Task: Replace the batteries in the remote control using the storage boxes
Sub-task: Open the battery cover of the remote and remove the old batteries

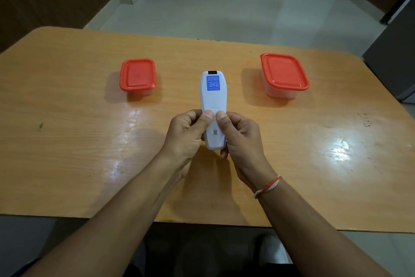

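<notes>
Both hands, the left hand (pixel 188 135) and the right hand (pixel 240 140), were closed around the lower end of the white remote control (pixel 213 106), held back-up above the wooden table (pixel 67 142) between two red-lidded storage boxes (pixel 137 77) (pixel 285 74), both thumbs pressed on its battery cover.

- Head view: single wide-angle camera, worn on the person's head.
- Facing: forward and down across the table (pixel 67 119).
- Range: forearms fill the lower frame; floor (pixel 224 14) beyond the far edge.
</notes>
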